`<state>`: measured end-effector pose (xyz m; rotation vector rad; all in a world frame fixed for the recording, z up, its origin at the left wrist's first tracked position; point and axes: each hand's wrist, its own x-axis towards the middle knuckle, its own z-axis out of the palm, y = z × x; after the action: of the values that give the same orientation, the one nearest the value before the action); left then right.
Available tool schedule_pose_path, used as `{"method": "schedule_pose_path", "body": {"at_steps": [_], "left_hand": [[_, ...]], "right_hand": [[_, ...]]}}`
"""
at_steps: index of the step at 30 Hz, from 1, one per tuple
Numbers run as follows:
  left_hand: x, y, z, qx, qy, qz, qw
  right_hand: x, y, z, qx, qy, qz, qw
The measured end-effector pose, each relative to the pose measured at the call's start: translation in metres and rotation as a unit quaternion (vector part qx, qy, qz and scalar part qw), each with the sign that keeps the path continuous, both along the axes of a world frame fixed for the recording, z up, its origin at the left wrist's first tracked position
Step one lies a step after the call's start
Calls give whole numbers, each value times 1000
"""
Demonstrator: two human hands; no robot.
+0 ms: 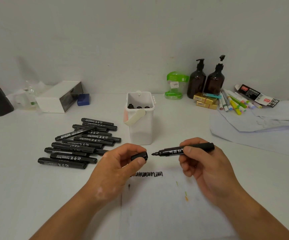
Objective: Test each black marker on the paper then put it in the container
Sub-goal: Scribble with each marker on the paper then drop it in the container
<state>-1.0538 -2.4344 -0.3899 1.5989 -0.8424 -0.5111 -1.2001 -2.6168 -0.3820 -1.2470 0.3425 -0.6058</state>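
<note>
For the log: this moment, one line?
left hand: black cap | right hand: uncapped black marker | white paper: black scribble | white plastic container: markers inside

light: even, soft, bright | shadows: faint | edges: wide-angle bending | focus: slightly soft

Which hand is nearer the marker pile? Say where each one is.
Left. The left hand, pinching the cap, sits just right of the pile's near end. The right hand, holding the uncapped marker, is farther right, beyond the left hand.
</note>
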Motion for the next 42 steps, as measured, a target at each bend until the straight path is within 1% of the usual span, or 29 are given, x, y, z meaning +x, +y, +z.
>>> {"method": "schedule_pose_path", "body": {"at_steps": [8, 12, 15, 20, 22, 30, 42], "left_hand": [[-3, 0, -3, 7, -11, -58, 998], [-3, 0, -5, -10, -6, -78, 997], [-2, -1, -9, -44, 41, -70, 996], [-5, -5, -13, -70, 121, -85, 987], [-6, -6, -13, -80, 143, -80, 983], [-12, -9, -13, -104, 159, -95, 977], [-18, -7, -7, -111, 159, -106, 975]], "right_hand": [[-1, 9, 1, -60, 29, 38, 997], [-3, 10, 2, -91, 45, 51, 993], [-5, 11, 4, -134, 69, 65, 986], [-3, 18, 3, -189, 73, 80, 976], [-2, 21, 2, -186, 67, 83, 977], [1, 22, 2, -128, 41, 56, 989], [0, 19, 6, -117, 14, 71, 991]]}}
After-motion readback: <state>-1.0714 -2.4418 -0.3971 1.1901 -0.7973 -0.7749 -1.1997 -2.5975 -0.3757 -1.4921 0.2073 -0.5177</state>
